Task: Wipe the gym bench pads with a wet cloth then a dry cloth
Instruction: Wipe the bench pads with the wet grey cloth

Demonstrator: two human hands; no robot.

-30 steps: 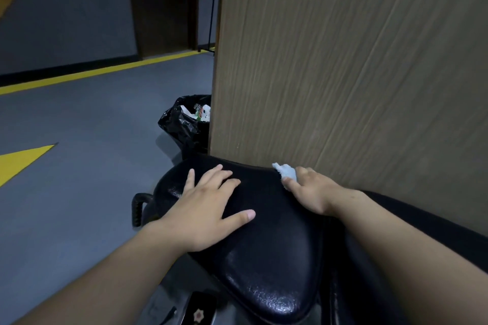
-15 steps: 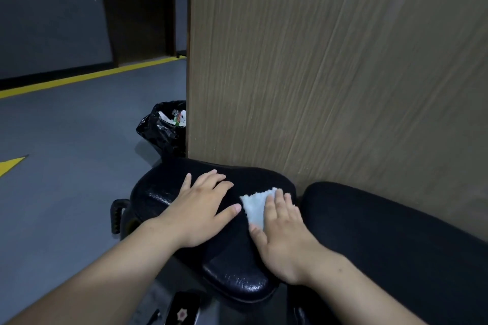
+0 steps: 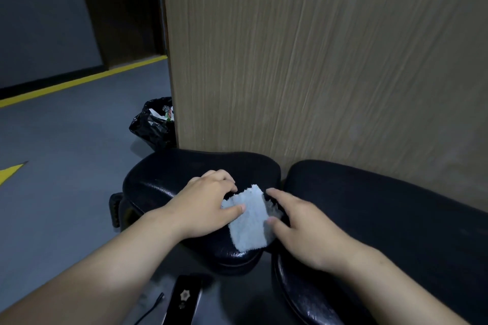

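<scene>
Squarely over the seat pad (image 3: 169, 179), both hands meet at a pale blue cloth (image 3: 249, 224). The left hand (image 3: 208, 206) holds its left edge: the fingers curl down over the far left corner and the thumb lies flat on top of the fabric. The right hand (image 3: 303, 229) is at the opposite edge, with the thumb touching the right side of the cloth and the forefinger stretched toward its far right corner. That edge is blurred, so I cannot tell whether this hand pinches the cloth or only touches it. The other right fingers are hidden.

The cloth lies spread on the near right part of the seat pad, its near end reaching almost to the pad's front rim. The seat pad is black and glossy, with a rounded outline. Just beside it on the right, across a narrow gap, lies the longer black back pad (image 3: 383, 219), which runs off toward the lower right. A black ribbed handle (image 3: 115, 208) juts out at the seat pad's left.

Behind both pads rises a tall wood-grain panel (image 3: 317, 60). A black bag (image 3: 150, 126) with scraps inside sits at its left foot on the grey floor (image 3: 66, 166). A yellow line (image 3: 79, 83) crosses the floor farther back.
</scene>
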